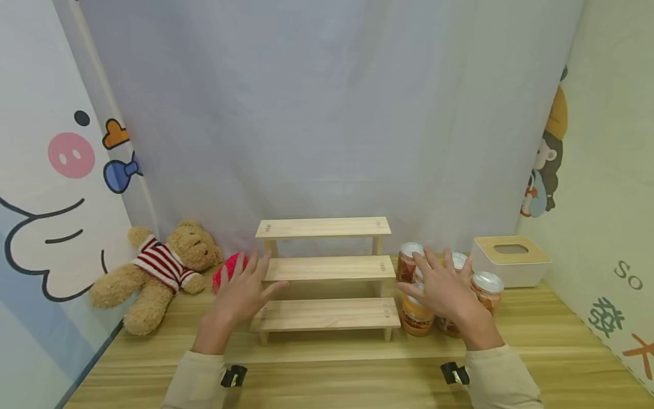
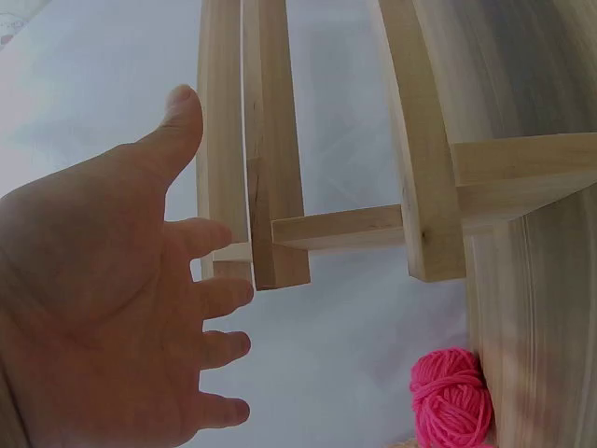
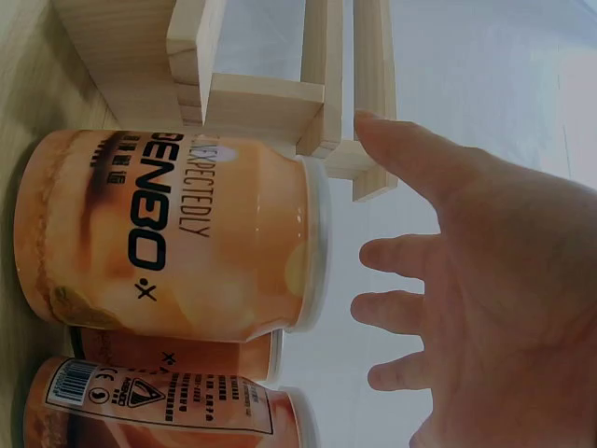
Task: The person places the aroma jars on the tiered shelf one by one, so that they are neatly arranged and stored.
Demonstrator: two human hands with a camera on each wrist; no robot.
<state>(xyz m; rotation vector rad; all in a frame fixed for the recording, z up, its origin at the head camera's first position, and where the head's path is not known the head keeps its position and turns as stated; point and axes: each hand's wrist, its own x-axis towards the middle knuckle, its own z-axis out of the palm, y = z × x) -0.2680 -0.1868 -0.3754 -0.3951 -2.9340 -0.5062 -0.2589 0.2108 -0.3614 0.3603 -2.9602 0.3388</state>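
Note:
My left hand (image 1: 240, 289) hovers with spread fingers at the left side of a three-step wooden shelf (image 1: 327, 314); the left wrist view shows its palm holding nothing. Behind it sits a ball of pink yarn (image 2: 451, 399), partly covered in the head view. My right hand (image 1: 445, 288) is held out, fingers apart, above several orange-labelled cans with silver lids. Nearest the shelf is one can (image 3: 177, 233), standing upright on the table; another can (image 1: 487, 288) stands to the right. The right hand looks apart from the cans and hides some of them.
A teddy bear (image 1: 158, 267) in a striped shirt lies at the left by the wall. At the right back stands a white tissue box (image 1: 511, 262) with a wooden top. A pale curtain (image 1: 327, 113) hangs behind the wooden table (image 1: 327, 380).

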